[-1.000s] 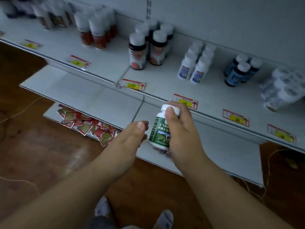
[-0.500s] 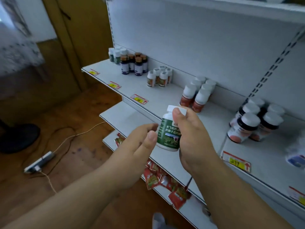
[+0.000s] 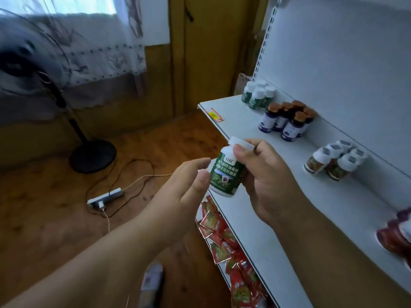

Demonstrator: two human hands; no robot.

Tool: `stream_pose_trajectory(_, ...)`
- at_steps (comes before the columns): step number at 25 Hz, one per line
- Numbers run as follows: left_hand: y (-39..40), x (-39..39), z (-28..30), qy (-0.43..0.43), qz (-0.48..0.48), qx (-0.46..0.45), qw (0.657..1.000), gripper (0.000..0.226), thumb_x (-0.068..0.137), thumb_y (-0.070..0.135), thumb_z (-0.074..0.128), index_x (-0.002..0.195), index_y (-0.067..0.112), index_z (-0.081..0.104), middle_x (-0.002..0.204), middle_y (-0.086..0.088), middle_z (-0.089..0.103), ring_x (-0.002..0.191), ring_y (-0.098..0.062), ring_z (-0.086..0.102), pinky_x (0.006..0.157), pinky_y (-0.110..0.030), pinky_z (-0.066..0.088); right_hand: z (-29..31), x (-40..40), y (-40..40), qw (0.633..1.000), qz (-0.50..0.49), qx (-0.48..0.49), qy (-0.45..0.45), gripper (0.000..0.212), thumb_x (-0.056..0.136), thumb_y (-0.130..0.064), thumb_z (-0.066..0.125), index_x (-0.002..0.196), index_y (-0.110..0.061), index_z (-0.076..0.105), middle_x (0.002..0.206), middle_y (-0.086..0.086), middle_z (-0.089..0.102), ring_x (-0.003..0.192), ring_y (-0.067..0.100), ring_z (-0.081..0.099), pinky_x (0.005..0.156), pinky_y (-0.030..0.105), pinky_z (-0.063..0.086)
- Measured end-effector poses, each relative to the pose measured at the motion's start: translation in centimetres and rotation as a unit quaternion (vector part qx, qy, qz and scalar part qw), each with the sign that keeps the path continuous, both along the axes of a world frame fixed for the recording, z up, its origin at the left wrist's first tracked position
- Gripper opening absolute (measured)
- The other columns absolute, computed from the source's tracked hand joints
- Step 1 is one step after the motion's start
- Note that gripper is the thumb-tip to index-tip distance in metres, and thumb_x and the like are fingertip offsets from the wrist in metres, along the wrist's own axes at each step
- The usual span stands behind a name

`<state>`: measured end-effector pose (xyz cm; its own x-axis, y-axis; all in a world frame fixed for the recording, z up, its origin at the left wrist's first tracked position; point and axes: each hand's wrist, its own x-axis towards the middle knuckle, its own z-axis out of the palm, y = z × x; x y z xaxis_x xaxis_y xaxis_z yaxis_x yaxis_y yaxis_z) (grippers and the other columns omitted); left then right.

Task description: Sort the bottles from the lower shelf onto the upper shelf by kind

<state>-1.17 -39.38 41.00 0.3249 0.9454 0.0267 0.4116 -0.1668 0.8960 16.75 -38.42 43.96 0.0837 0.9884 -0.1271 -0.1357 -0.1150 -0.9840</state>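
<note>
White upper shelf (image 3: 255,132) on the right already has little groups of bottles along it, and out front the right hand (image 3: 264,176) is gripping a green-label bottle (image 3: 228,172) by its white cap while the left hand (image 3: 180,194) hangs loose and open just beside it.

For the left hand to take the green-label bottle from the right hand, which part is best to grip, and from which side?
Grip the lower body of the green-label bottle, coming from the left. The right hand holds the cap and the bottle's right side, so the label face and base are free. The left hand is open beside that free side. The round, nearly upright body probably suits a wrap of fingers.
</note>
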Motion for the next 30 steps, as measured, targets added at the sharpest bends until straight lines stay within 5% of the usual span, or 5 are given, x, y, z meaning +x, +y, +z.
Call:
stream_pose_trajectory(7,15.3,-5.4,1.3,0.051,-0.105,0.013,0.993,0.056,0.081,0.079,0.016,0.126,0.053,0.036,0.125,0.03,0.046,0.115,0.016,0.041,0.083,-0.003,0.037,-0.4,-6.0,13.0,0.998,-0.064,0.021,-0.013,0.036,0.081,-0.037,0.065,0.112,-0.018,0.065,0.108,0.011,0.07,0.103,0.026,0.069,0.089,0.045,0.057)
stream_pose_trajectory(12,25.5,-1.1,0.8,0.128,-0.208,0.078,0.967,0.09,0.075,0.088,0.006,0.145,0.038,0.03,0.142,0.02,0.039,0.127,0.002,0.039,0.108,-0.032,0.04,-0.6,-1.9,19.1,0.975,-0.19,0.03,-0.113,0.042,0.076,-0.05,0.063,0.115,-0.033,0.062,0.108,-0.001,0.071,0.101,0.015,0.07,0.084,0.038,0.059)
stream_pose_trajectory(17,34.9,4.3,-1.7,0.234,-0.238,0.119,0.935,0.089,0.077,0.085,0.016,0.149,0.033,0.025,0.151,0.01,0.034,0.135,-0.01,0.035,0.111,-0.035,0.036,-2.2,3.1,26.4,0.945,-0.237,0.007,-0.225,0.05,0.067,-0.064,0.068,0.109,-0.038,0.059,0.106,-0.006,0.071,0.1,0.011,0.069,0.083,0.038,0.059)
stream_pose_trajectory(23,45.6,8.9,-5.3,0.327,-0.305,0.147,0.882,0.081,0.086,0.073,0.041,0.152,0.03,0.02,0.157,0.005,0.026,0.142,-0.019,0.027,0.116,-0.039,0.028,-4.6,5.3,35.5,0.889,-0.261,-0.065,-0.371,0.041,0.086,-0.039,0.072,0.121,-0.032,0.051,0.116,-0.009,0.055,0.103,0.007,0.058,0.08,0.016,0.046)
stream_pose_trajectory(30,56.1,13.5,-10.8,0.328,-0.435,0.223,0.808,0.094,0.085,0.075,0.039,0.156,0.023,0.005,0.164,0.0,0.003,0.15,-0.02,-0.004,0.122,-0.042,0.006,-8.8,5.2,43.1,0.819,-0.335,-0.135,-0.445,0.046,0.089,-0.03,0.071,0.13,-0.028,0.052,0.112,-0.008,0.047,0.094,0.009,0.058,0.087,0.024,0.049)
